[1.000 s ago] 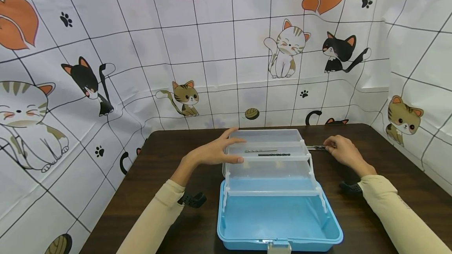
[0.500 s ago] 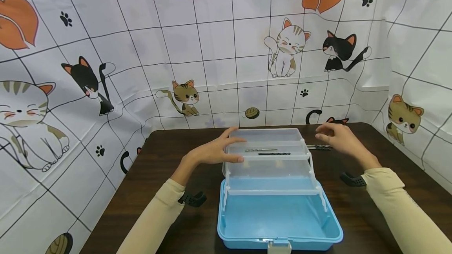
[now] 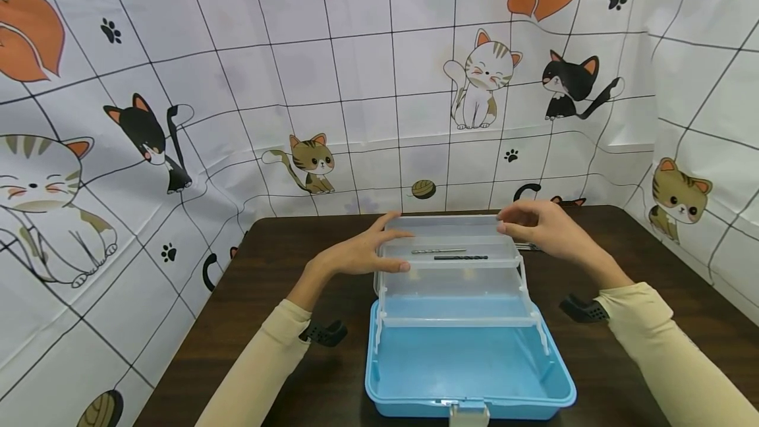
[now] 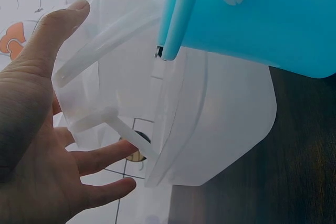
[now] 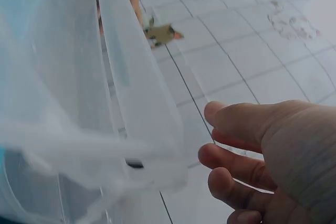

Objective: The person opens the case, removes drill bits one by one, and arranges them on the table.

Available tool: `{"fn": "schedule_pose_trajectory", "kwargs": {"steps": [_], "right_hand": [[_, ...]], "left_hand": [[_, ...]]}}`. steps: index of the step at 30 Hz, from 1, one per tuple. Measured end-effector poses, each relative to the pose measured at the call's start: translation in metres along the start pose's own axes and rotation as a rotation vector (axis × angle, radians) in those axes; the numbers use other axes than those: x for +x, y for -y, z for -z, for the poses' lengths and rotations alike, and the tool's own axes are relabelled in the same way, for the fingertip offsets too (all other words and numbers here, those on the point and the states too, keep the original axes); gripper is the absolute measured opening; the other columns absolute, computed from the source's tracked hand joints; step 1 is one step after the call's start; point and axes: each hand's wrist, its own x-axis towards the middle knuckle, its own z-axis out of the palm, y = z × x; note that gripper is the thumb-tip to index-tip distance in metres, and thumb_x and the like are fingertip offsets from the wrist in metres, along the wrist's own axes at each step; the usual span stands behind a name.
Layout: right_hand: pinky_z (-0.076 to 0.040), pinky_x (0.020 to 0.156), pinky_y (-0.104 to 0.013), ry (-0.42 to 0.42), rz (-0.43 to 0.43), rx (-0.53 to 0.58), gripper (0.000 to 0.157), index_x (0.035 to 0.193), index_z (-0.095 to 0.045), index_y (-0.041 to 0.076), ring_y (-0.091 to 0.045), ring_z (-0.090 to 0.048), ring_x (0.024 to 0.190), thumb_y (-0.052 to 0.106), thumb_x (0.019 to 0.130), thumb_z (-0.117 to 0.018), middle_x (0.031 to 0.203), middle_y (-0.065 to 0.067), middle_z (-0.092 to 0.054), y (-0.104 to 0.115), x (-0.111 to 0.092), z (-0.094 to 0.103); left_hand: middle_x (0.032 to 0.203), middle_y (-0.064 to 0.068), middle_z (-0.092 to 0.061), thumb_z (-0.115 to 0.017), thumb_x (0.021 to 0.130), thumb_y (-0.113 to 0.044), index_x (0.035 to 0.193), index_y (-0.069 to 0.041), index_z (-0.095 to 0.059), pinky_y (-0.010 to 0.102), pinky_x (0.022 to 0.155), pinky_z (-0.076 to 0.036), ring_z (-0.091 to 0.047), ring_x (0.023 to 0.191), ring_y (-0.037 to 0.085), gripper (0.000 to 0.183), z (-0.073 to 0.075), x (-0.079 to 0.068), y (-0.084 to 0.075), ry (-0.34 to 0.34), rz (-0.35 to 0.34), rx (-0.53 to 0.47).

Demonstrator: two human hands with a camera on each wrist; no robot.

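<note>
My left hand (image 3: 358,252) holds the left end of the translucent upper tray (image 3: 498,261) of a light blue toolbox (image 3: 373,374); in the left wrist view, thumb and fingers spread around the tray's end. A silver drill bit (image 3: 439,251) and a black drill bit (image 3: 460,257) lie in that tray. My right hand (image 3: 548,229) hovers by the tray's upper right corner, fingers loosely bent. Nothing shows between those fingers in the right wrist view. Behind this hand, more silver drill bits (image 3: 528,246) lie on the table, partly hidden.
The toolbox stands unfolded on a dark wooden table (image 3: 599,374), its clear lid (image 3: 450,226) tipped back. A second clear tray (image 3: 456,292) hangs below the upper one, above the blue base. A white cat-print sheet (image 3: 356,84) encloses the back and sides.
My right hand has lifted away from the drill bits on the table and moved left to the tray's right corner. The left hand stays on the tray.
</note>
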Motion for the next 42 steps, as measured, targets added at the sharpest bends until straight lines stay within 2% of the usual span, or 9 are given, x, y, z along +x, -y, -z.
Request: {"fn": "schedule_pose_trajectory", "kwargs": {"steps": [6,9,15,22,29,37,42], "right_hand": [[-0.045,0.059,-0.031,0.082,0.084,-0.034,0.022,0.113,-0.076,0.014,-0.017,-0.054,0.07,0.029,0.096,-0.075,0.089,0.006,-0.066,0.019,0.001,-0.015],[-0.048,0.063,-0.032,0.127,0.144,-0.057,0.019,0.111,-0.078,0.014,-0.015,-0.056,0.076,0.023,0.095,-0.077,0.095,0.009,-0.069,0.024,0.005,-0.021],[-0.051,0.065,-0.032,0.208,0.222,-0.065,0.015,0.108,-0.079,0.013,-0.012,-0.06,0.081,0.013,0.092,-0.078,0.104,0.003,-0.072,0.029,0.011,-0.026],[-0.051,0.063,-0.031,0.232,0.235,-0.073,0.013,0.104,-0.08,0.013,-0.013,-0.062,0.081,0.01,0.092,-0.077,0.101,0.005,-0.071,0.03,0.014,-0.024],[-0.051,0.063,-0.031,0.239,0.213,-0.099,0.014,0.1,-0.081,0.014,-0.012,-0.06,0.08,0.005,0.091,-0.077,0.098,0.006,-0.069,0.03,0.013,-0.025],[-0.051,0.063,-0.031,0.221,0.221,-0.108,0.013,0.098,-0.081,0.013,-0.01,-0.059,0.077,0.004,0.09,-0.077,0.093,0.007,-0.068,0.025,0.011,-0.027],[-0.052,0.066,-0.031,0.221,0.23,-0.104,0.013,0.099,-0.08,0.012,-0.012,-0.06,0.082,0.002,0.092,-0.076,0.095,0.006,-0.068,0.025,0.008,-0.028]], "left_hand": [[0.168,-0.007,0.006,-0.066,0.093,-0.061,0.156,-0.029,-0.043,0.059,0.111,-0.03,-0.011,0.152,0.031,0.075,0.0,0.001,0.0,0.003,-0.006,0.001],[0.168,-0.008,0.006,-0.067,0.092,-0.062,0.156,-0.03,-0.044,0.058,0.111,-0.03,-0.011,0.152,0.029,0.075,0.001,0.001,0.0,-0.001,-0.006,0.007],[0.168,-0.008,0.006,-0.066,0.093,-0.061,0.156,-0.029,-0.043,0.059,0.111,-0.029,-0.01,0.152,0.027,0.074,0.003,0.001,-0.001,-0.005,-0.008,0.006],[0.168,-0.007,0.006,-0.065,0.093,-0.062,0.156,-0.028,-0.044,0.059,0.111,-0.029,-0.01,0.152,0.027,0.075,0.005,0.001,-0.003,-0.013,-0.011,0.012],[0.168,-0.007,0.007,-0.065,0.093,-0.062,0.157,-0.029,-0.043,0.058,0.111,-0.03,-0.01,0.152,0.027,0.075,0.003,0.001,-0.003,-0.006,-0.011,0.001],[0.168,-0.007,0.006,-0.065,0.093,-0.063,0.156,-0.029,-0.043,0.058,0.11,-0.032,-0.013,0.151,0.028,0.075,0.0,0.001,-0.003,-0.012,-0.01,0.005],[0.168,-0.007,0.007,-0.066,0.093,-0.061,0.156,-0.031,-0.043,0.058,0.11,-0.031,-0.012,0.152,0.029,0.074,-0.002,0.001,-0.002,-0.008,-0.006,0.003]]}}
